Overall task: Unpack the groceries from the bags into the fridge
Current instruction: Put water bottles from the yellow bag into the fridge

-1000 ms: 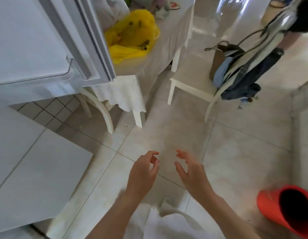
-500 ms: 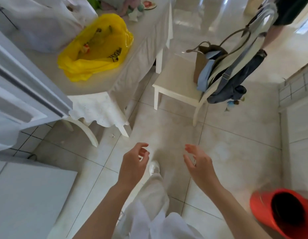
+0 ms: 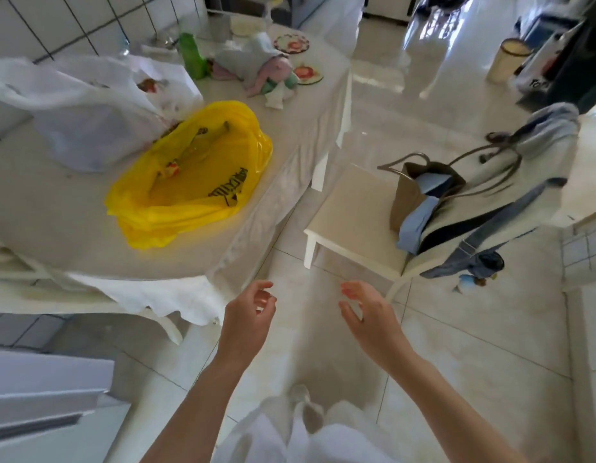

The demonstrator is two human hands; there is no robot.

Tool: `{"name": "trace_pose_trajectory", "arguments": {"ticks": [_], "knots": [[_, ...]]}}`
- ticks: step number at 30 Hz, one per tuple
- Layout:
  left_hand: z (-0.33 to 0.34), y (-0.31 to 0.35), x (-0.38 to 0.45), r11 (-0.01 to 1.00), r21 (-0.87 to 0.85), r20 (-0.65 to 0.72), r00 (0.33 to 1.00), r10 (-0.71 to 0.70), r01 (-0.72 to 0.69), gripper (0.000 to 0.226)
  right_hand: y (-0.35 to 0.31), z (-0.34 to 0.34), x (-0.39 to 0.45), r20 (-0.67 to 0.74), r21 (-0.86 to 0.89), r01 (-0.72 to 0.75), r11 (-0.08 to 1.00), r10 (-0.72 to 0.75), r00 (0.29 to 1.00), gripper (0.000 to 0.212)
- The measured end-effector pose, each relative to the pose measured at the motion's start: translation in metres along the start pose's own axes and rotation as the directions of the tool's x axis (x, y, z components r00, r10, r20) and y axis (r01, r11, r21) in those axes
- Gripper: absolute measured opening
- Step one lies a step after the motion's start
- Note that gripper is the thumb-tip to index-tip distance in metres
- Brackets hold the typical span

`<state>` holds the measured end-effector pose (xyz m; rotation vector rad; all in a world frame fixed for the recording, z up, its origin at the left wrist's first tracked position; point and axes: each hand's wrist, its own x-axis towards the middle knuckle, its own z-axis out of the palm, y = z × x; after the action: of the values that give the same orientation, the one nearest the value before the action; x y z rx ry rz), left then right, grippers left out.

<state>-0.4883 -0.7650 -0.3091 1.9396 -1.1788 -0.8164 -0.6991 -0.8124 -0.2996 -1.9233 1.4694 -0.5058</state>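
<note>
A yellow plastic bag (image 3: 193, 182) lies open on the white-clothed table (image 3: 56, 235), with items dimly visible inside. Behind it sits a white plastic bag (image 3: 86, 108) with something red showing at its mouth. My left hand (image 3: 248, 317) and my right hand (image 3: 370, 312) hang in the air over the floor, below and right of the table's corner, both empty with loosely curled fingers. The white fridge (image 3: 46, 406) shows only as an edge at the bottom left.
A white chair (image 3: 353, 222) stands right of the table with a brown handbag (image 3: 420, 188) and clothes draped on it. A green bottle (image 3: 191, 56), cloths and coasters lie at the table's far end. Tiled floor stretches ahead.
The view has swung away from the fridge toward the table; the bags now lie closer and fuller in view. Both hands stay empty and have come up nearer the table's corner.
</note>
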Motion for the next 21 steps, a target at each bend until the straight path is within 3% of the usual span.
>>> {"name": "trace_pose_trajectory", "arguments": {"ticks": [11, 21], "knots": [[-0.010, 0.008, 0.117, 0.990, -0.047, -0.200, 0.970, -0.137, 0.130, 0.013, -0.025, 0.015, 0.168, 0.202, 0.057, 0.144, 0.988, -0.153, 0.967, 0.027], [-0.016, 0.026, 0.225, 0.963, -0.034, -0.403, 0.878, -0.258, 0.268, 0.016, -0.047, 0.012, 0.335, 0.402, 0.044, 0.378, 0.925, -0.363, 0.841, 0.033]]}}
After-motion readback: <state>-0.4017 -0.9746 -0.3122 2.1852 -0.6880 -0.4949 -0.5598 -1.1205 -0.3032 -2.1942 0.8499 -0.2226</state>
